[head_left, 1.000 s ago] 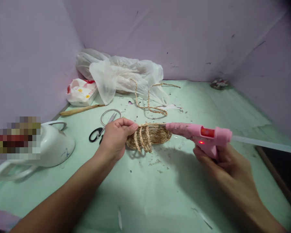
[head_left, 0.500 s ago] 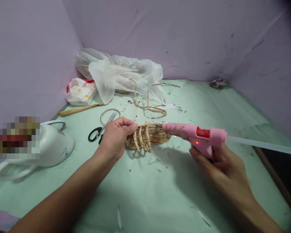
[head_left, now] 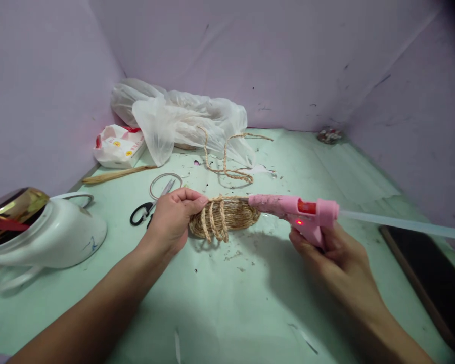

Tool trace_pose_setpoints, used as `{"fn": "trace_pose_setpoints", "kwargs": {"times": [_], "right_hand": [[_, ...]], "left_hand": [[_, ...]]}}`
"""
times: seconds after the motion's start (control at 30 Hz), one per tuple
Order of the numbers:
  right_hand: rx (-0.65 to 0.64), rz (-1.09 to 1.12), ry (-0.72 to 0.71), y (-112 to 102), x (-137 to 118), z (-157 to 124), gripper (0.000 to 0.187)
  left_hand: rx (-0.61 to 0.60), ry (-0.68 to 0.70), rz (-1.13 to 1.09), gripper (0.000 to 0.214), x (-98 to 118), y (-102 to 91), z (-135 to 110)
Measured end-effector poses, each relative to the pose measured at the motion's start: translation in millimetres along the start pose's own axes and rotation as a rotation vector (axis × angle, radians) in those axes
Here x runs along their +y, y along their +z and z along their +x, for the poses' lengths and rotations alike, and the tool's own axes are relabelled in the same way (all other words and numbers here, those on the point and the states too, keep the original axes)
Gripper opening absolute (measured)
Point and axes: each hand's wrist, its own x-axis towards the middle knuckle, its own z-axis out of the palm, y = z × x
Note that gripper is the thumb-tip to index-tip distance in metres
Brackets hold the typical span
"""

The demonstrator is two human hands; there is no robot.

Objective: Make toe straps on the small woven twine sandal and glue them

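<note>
My left hand (head_left: 171, 218) grips the left end of a small oval object wound from jute rope (head_left: 227, 216), with loose rope loops hanging over its near side. My right hand (head_left: 328, 253) is closed round the handle of a pink glue gun (head_left: 296, 212); its red light glows and its nozzle touches the rope object's right rim. A clear glue stick (head_left: 402, 226) sticks out of the gun's back to the right. Loose jute rope (head_left: 224, 157) trails from the object toward the back.
Black-handled scissors (head_left: 146, 210) and a metal ring (head_left: 165, 183) lie left of my left hand. A white pot with a gold rim (head_left: 53, 237) stands far left. Crumpled plastic bags (head_left: 182, 121), a white-red packet (head_left: 117, 146) and a stick (head_left: 117, 175) lie at the back. A dark slab (head_left: 428, 283) sits right.
Both hands, the rope object and the glue gun have kept their pose; the gun edged slightly left along the rim. The view shifted a little, showing more of the pot.
</note>
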Motion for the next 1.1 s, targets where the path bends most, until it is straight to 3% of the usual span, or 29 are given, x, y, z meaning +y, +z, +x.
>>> {"fn": "trace_pose_setpoints", "kwargs": {"times": [0.17, 0.4, 0.53, 0.6, 0.67, 0.73, 0.8, 0.93, 1.1], "right_hand": [[-0.074, 0.132, 0.117, -9, 3, 7, 0.01], [-0.05, 0.463, 0.355, -27, 16, 30, 0.016], [-0.006, 0.321, 0.54, -34, 28, 45, 0.018], [0.006, 0.078, 0.477, -40, 35, 47, 0.022], [0.05, -0.222, 0.327, -44, 35, 45, 0.023], [0.166, -0.411, 0.181, -43, 27, 41, 0.025], [0.191, -0.264, 0.061, -32, 11, 37, 0.024], [-0.204, 0.183, -0.027, 5, -14, 29, 0.035], [-0.357, 0.176, 0.047, 24, -14, 22, 0.026]], "left_hand": [[0.018, -0.013, 0.017, 0.02, 2, 1.4, 0], [0.001, -0.071, -0.001, 0.021, 3, 1.6, -1], [-0.034, -0.151, 0.026, 0.021, 3, 4.1, -4], [-0.054, -0.19, 0.027, 0.022, 2, 4.9, -5], [-0.064, -0.228, 0.027, 0.022, 0, 5.2, -6], [-0.076, -0.266, 0.034, 0.023, -1, 5.5, -7], [-0.099, -0.301, 0.037, 0.023, -2, 6.4, -8], [-0.121, -0.341, 0.023, 0.026, -4, 8.4, -9], [-0.154, -0.303, 0.101, 0.026, -4, 4.0, -8]]}}
